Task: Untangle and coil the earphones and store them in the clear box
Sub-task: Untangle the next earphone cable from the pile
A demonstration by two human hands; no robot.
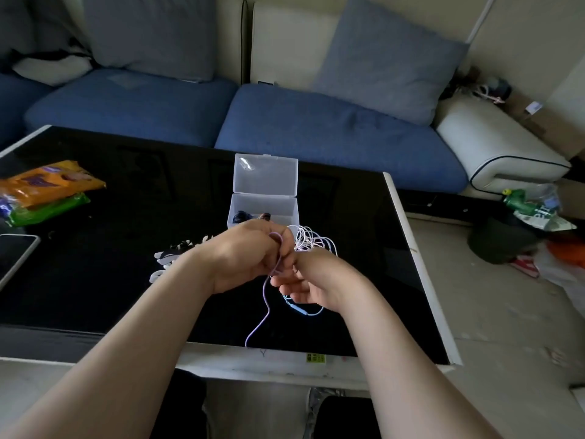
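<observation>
Purple earphone cord pinched between left grip and right grip above the surface, tail hanging free for coiling. Clear box stands open just behind, white tangle beside it

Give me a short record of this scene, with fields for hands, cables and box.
left hand: pinches the thin purple earphone cable
right hand: holds the same cable
white tangled cables: on the black glass table, beside the box
light blue cable: on the table, near the right hand
clear plastic box: lid open, dark items inside
</observation>
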